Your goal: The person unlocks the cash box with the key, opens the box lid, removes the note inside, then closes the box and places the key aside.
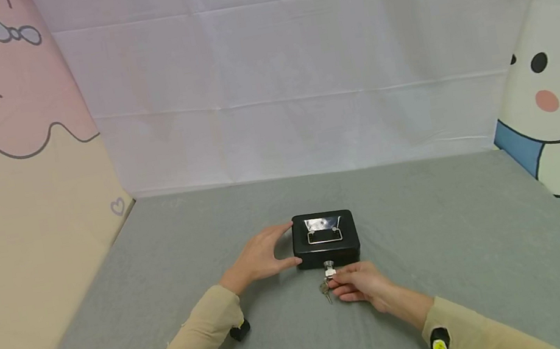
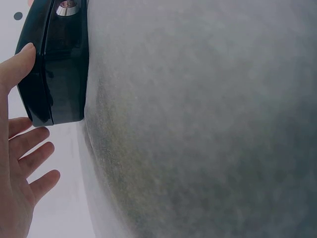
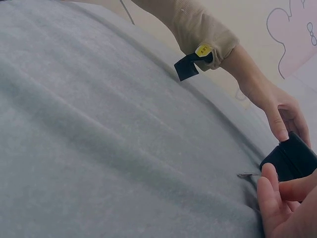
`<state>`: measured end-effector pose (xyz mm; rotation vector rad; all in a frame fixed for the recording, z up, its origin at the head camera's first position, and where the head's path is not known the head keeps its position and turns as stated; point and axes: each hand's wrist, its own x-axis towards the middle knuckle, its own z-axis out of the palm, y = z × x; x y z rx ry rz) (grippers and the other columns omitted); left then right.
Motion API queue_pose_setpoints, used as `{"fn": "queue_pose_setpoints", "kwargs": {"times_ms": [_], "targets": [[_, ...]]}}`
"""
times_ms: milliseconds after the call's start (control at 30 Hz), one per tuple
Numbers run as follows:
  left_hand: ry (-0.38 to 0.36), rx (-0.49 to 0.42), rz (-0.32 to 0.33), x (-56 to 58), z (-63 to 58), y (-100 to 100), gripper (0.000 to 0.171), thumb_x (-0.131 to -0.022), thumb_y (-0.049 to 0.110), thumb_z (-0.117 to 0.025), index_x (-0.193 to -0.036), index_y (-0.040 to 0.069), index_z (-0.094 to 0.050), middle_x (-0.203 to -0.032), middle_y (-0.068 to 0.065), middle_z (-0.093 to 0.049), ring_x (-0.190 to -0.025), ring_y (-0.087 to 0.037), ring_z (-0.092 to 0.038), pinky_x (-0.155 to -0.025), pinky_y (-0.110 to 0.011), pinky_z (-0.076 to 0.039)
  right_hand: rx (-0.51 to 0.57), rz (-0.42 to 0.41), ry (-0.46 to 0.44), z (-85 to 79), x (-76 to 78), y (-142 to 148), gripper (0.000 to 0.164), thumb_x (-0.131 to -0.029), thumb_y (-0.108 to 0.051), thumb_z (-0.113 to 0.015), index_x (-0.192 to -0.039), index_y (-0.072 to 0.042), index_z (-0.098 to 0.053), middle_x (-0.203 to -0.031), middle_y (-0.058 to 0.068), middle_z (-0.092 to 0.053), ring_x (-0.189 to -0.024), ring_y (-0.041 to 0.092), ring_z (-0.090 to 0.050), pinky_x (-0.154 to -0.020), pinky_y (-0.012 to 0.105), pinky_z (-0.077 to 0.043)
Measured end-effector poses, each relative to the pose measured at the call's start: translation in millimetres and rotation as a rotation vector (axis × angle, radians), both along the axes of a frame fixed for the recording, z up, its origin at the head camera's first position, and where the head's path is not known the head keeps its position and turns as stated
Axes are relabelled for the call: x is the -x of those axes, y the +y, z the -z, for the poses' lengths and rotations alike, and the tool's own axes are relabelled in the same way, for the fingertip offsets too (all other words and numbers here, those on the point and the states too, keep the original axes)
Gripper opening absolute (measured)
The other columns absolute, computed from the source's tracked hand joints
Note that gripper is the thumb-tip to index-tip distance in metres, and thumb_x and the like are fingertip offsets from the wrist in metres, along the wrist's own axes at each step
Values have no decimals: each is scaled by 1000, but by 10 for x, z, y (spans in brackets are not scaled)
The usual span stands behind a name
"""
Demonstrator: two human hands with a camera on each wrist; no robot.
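Note:
A small black cash box with a metal lid handle lies on the grey cloth. My left hand is at its left end, thumb touching the front corner and index finger by the back corner; in the left wrist view the other fingers are spread off the box. At the round front lock, my right hand pinches a key between thumb and index finger. Another key hangs below it. The right fingers hide much of the key in the right wrist view.
Grey cloth covers the table. Behind stands a white sheet; cartoon-printed panels flank it at the left and right. A black wrist mount sits under the left sleeve, another on the right.

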<state>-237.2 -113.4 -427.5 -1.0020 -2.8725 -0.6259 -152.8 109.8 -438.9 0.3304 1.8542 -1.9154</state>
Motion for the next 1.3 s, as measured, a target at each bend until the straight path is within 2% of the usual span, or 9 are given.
{"fn": "queue_pose_setpoints", "kwargs": {"times_ms": [433, 900, 1100, 1300], "targets": [[-9, 5, -3, -5, -14, -5, 78, -75, 49, -67, -138, 12, -39, -134, -9, -47, -123, -25, -42, -102, -41, -36, 21, -23, -5, -13, 10, 12, 25, -90, -3, -51, -108, 14, -55, -80, 4, -67, -63, 7, -63, -57, 19, -54], [9, 1, 8, -6, -27, -8, 77, -75, 48, -67, -136, 10, -41, -134, -10, -47, -124, -27, -42, -102, -42, -36, -32, -16, 64, 8, -1, 117, 28, -86, -5, -57, -107, 13, -56, -82, 5, -68, -64, 8, -64, -56, 20, -54], [18, 13, 10, 2, -5, -27, 77, -75, 48, -67, -137, 10, -40, -134, -9, -47, -124, -27, -41, -103, -42, -35, -99, 19, 115, -13, -5, 236, 30, -83, -6, -61, -108, 11, -57, -88, 11, -68, -67, 10, -64, -57, 21, -55], [18, 13, 11, 0, -20, -16, 78, -75, 49, -66, -137, 10, -39, -135, -9, -46, -124, -27, -41, -103, -42, -35, -224, 42, 184, -119, 5, 418, 36, -82, -10, -63, -111, 11, -56, -91, 15, -68, -72, 17, -65, -61, 28, -56]]}}
